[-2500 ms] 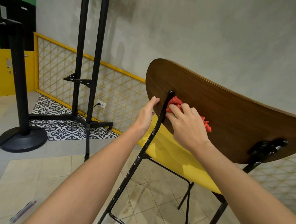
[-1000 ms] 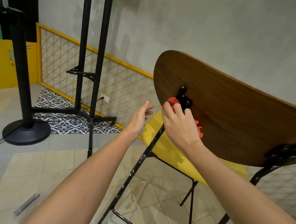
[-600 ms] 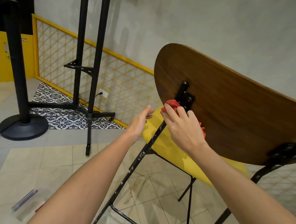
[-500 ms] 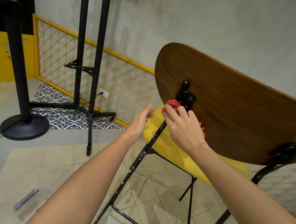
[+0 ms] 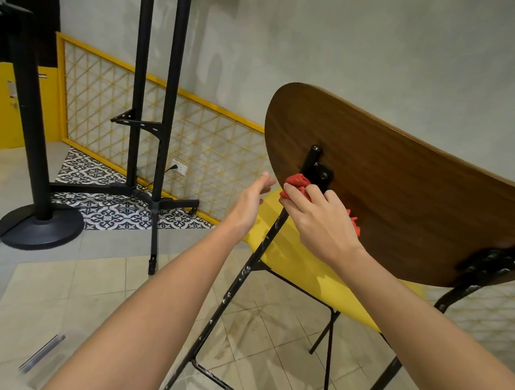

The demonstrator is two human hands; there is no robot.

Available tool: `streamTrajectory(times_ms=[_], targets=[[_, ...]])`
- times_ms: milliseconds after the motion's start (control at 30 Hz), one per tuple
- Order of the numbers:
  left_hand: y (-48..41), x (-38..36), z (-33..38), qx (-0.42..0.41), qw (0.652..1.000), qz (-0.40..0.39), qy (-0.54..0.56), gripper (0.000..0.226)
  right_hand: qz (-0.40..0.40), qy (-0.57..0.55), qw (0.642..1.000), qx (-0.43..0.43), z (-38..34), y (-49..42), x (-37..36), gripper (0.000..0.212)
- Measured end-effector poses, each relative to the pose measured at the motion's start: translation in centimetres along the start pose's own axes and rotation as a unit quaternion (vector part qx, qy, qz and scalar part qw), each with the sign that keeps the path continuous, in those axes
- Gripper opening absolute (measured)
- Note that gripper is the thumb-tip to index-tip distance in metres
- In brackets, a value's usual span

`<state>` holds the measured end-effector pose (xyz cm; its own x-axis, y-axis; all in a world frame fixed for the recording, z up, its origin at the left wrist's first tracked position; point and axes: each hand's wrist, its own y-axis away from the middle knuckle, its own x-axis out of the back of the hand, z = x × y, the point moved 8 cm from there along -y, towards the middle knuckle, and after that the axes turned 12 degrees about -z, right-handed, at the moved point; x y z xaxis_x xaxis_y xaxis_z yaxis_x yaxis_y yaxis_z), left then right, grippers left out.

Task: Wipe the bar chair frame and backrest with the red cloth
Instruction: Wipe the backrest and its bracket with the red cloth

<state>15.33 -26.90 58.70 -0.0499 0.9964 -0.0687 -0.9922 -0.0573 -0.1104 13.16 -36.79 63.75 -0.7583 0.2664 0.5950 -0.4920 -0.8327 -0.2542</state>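
The bar chair stands in front of me with a dark wooden backrest, a yellow seat and a black metal frame. My right hand grips the bunched red cloth and presses it against the left frame post just below its black bracket. My left hand hovers with fingers extended beside the backrest's left edge, holding nothing; whether it touches the wood I cannot tell. A second bracket sits at the backrest's lower right.
A black twin-pole stand with floor legs rises at the left-centre. A black pole on a round base stands far left. A yellow lattice panel lines the grey wall. A clear strip lies on the tiled floor.
My right hand with the cloth slid down from the backrest beside the post's top to the post below the bracket. My left hand left the post and drifted slightly away.
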Motion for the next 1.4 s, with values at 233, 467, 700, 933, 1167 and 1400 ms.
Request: streamTrajectory(times_ms=[233,467,700,933,1167,1400], targets=[[0.6,-0.2,1.2,-0.025,1.0,0.004,0.001,0.05,-0.05,0.025,0.998,0.039,-0.7,0.3,0.1,0.029],[0.7,-0.6,3.1,-0.053,0.999,0.008,0.002,0.05,0.06,-0.014,0.997,-0.036,3.2,0.8,3.7,0.035],[0.5,-1.5,3.7,-0.064,0.998,0.0,0.02,0.047,-0.002,0.002,1.0,-0.017,2.7,1.7,2.0,0.025],[0.5,-1.5,4.0,-0.075,0.997,0.001,0.023,0.049,0.1,-0.05,0.992,-0.058,4.7,0.2,5.8,0.033],[0.8,-0.7,2.4,-0.06,0.998,0.007,0.008,0.049,0.046,-0.026,0.998,-0.026,2.1,-0.3,3.1,0.034],[0.3,0.8,0.2,-0.026,0.999,0.022,-0.001,0.049,0.091,-0.066,0.993,-0.023,1.0,-0.2,2.6,0.038]])
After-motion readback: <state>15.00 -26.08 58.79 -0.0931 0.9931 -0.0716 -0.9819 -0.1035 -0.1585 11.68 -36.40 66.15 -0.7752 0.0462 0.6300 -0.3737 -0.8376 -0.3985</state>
